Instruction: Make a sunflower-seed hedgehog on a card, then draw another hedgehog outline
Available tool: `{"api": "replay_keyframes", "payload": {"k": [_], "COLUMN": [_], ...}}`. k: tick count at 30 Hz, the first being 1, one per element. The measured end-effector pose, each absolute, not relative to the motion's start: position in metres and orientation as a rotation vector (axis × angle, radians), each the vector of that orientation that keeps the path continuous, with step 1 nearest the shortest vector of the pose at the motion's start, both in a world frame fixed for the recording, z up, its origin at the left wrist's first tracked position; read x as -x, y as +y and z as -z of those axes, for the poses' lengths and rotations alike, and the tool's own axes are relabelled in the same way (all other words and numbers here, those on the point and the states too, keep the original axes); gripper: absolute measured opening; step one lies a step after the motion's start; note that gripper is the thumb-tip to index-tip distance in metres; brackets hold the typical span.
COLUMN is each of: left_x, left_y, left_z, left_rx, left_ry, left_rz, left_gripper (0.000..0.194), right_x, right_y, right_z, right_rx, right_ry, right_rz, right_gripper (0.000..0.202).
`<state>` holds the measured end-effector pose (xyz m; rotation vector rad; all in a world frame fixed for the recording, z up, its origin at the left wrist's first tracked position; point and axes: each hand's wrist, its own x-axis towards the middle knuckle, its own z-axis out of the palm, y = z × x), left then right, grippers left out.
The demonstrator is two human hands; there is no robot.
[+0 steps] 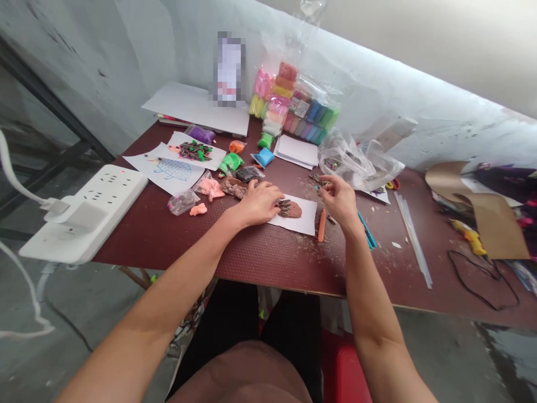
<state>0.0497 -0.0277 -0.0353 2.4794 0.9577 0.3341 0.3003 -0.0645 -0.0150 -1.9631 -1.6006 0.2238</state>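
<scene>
A flat piece of brown clay (295,210) lies on a small white paper (309,217), with several dark, pointed pieces like seed husks (284,208) on its left part. My left hand (260,202) rests on the paper's left edge, fingers lying extended with the tips at the husks. Right of the paper, my right hand (339,200) has thumb and fingers pinched together beside a small pile of similar husks (319,179); what is between the fingertips is too small to make out. An orange stick-like tool (321,225) lies between the paper and my right hand.
Left are bagged clays, peach clay (212,189), a drawing (174,169) and a white power strip (84,212). Behind stand packs of coloured clay (312,115) and a clear plastic bag (356,159). Right lie blue scissors-like handles (367,230), glue sticks (413,240) and a yellow glue gun (470,238).
</scene>
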Motion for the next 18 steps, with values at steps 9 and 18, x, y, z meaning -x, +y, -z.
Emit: {"api": "replay_keyframes", "payload": {"k": [9,18], "left_x": [-0.049,-0.050], "left_y": [-0.028,-0.029], "left_z": [0.034,0.033], "left_rx": [-2.475,-2.481], "left_ry": [0.967,0.974], "left_rz": [-0.327,-0.324], "left_gripper": [0.035,0.036], "right_x": [-0.254,-0.244], "right_y": [-0.110,-0.117], "right_z": [0.019,0.033], "right_rx": [1.706,1.848], "right_ry": [-1.325,-1.439], "right_rz": [-0.821,-0.617], "right_gripper": [0.027,0.027]}}
